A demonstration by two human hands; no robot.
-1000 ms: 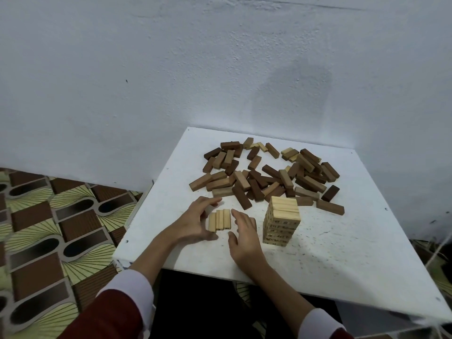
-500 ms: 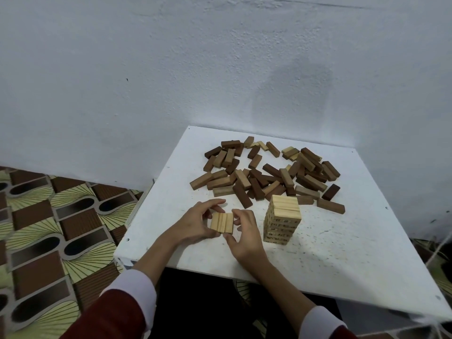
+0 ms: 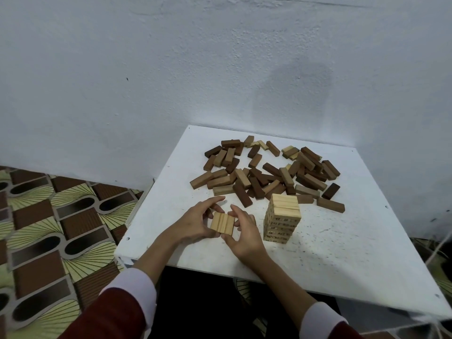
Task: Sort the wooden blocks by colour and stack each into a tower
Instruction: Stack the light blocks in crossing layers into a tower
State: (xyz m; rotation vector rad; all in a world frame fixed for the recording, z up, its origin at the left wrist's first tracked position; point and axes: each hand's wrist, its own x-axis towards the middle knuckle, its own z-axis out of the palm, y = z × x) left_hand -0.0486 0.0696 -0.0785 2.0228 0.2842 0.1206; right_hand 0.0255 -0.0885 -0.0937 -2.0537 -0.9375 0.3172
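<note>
A white table [image 3: 342, 253] stands pushed into the corner of a room, its far edge against a rough, pale blue-white wall [image 3: 171, 69] that carries a faint darker patch above the table. The tabletop is scuffed and speckled with small dark marks, thickest on its right half. To the left, the floor [image 3: 49, 228] is covered in a patterned sheet of brown rectangles and fanned yellow-green shapes. On the far half of the table lies a loose pile of blocks [image 3: 269, 172], mostly dark and mid brown, with a few pale ones mixed in near the far edge. Nearer, just right of the hands, stands a tower [image 3: 282, 217] of pale blocks, several layers high and upright. The left hand [image 3: 195, 225] and right hand [image 3: 241, 232] hold a row of pale blocks [image 3: 222, 222] between them (three side by side, as far as the grooves show), the fingers of each curled round one end and pressing the row together. The row sits near the near-left part of the table, beside the tower but apart from it; I cannot tell whether it rests on the surface or is lifted. Red sleeves [image 3: 110, 314] with white cuffs cover both forearms.
</note>
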